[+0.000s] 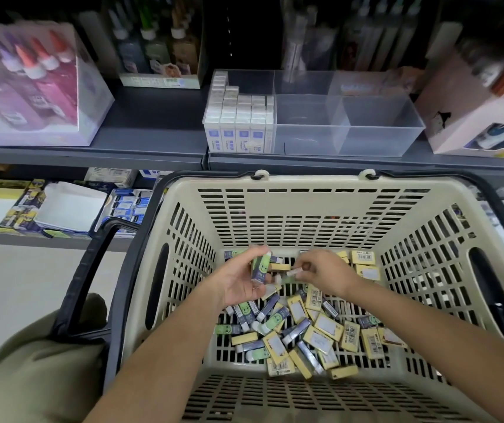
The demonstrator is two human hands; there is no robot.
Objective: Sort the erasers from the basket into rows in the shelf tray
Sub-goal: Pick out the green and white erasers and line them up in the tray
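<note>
Both hands are inside the basket [305, 184], above the heap of loose erasers [305, 337] on its slotted floor.

Left hand [244, 282]: palm up, fingers [255, 250] curled round a green-faced eraser [259, 267], which stands roughly upright in the palm. Cannot tell whether more lie behind it.

Right hand [325, 274]: thumb and fingertips pinch a small eraser [294, 273] by one end. It lies roughly level, points toward the left hand, and is just beside the held eraser; contact not resolvable (blur).

The heap is mixed yellow, purple and green pieces, mostly below and to the right of the hands.

Shelf tray [375, 138]: clear, on the shelf [153, 123] beyond the basket. Its left compartment holds boxed erasers [238, 117] in upright rows.
</note>
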